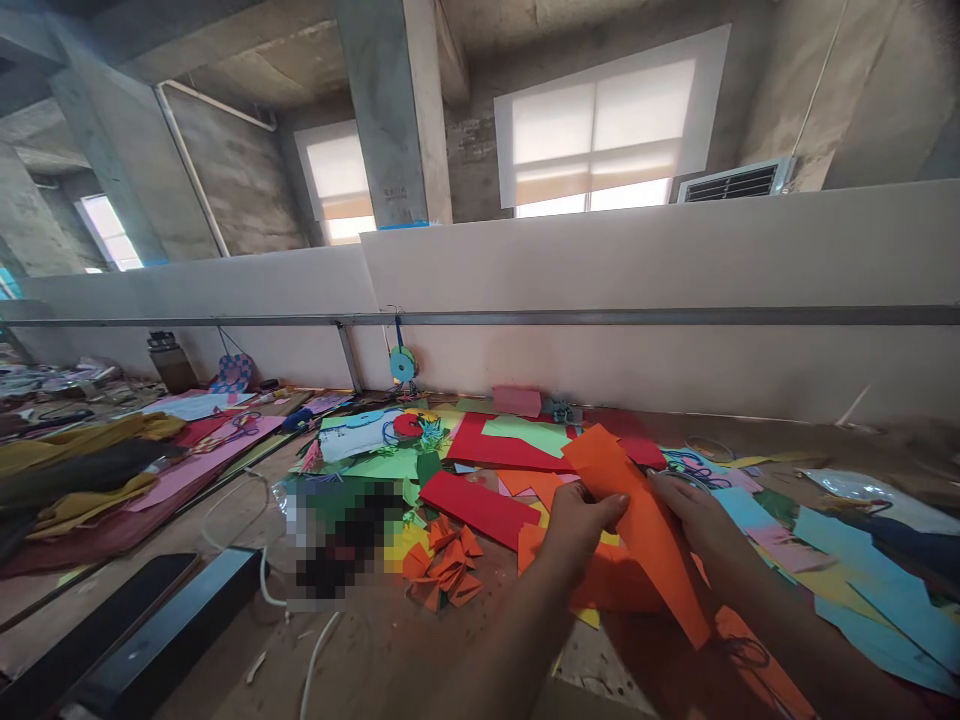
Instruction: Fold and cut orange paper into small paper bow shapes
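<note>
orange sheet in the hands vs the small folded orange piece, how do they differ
The orange sheet is big and smooth; the folded piece is small and spiky. The orange sheet is held tilted by the left hand and right hand; the folded piece lies on the table. Both are orange paper.

Streaming in through blown-out window blinds, leaving the counter softly lit with faint shadows; bowing straight lines toward the edges; smearing detail at right.
</note>
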`<state>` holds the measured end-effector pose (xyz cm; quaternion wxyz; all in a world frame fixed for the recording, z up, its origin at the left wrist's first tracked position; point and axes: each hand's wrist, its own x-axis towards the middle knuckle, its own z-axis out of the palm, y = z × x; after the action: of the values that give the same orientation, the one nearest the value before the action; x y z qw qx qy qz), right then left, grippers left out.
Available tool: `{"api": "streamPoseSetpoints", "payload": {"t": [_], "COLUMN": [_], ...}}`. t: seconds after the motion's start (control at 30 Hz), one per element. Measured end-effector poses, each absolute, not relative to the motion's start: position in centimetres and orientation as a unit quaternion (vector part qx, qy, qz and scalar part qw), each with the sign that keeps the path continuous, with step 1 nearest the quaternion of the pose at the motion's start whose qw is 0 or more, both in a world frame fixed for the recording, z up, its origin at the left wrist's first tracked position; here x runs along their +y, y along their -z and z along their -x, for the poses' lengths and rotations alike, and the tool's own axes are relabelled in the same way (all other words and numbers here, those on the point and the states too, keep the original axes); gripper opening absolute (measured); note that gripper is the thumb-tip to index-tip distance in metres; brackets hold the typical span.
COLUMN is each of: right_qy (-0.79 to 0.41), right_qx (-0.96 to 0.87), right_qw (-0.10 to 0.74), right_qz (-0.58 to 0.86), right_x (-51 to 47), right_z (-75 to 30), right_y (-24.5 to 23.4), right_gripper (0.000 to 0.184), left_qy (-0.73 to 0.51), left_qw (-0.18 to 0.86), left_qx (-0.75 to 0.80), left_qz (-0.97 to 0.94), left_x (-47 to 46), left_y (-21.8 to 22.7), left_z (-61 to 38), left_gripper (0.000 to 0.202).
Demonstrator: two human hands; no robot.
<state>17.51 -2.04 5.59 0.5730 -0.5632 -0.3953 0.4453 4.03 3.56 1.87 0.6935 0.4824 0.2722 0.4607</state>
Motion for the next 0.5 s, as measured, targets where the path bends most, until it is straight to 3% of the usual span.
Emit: {"api": "streamPoseSetpoints", "payload": {"t": [0.5], "right_qy": [-0.400], "right_qx": [-0.332], "right_qw": [0.612], "right_qz": [0.596], "right_x": [-1.47], "right_z": [-17.26], "right_y": [-5.19], "right_gripper": [0.035], "left_qy": [-0.437], "left_qw": [0.712], "left_qx": [0.267], "left_qz": [-0.481], "left_x": [2.60], "left_y": [-2.74], "left_z": [-4.15], "left_gripper": [0.040]}}
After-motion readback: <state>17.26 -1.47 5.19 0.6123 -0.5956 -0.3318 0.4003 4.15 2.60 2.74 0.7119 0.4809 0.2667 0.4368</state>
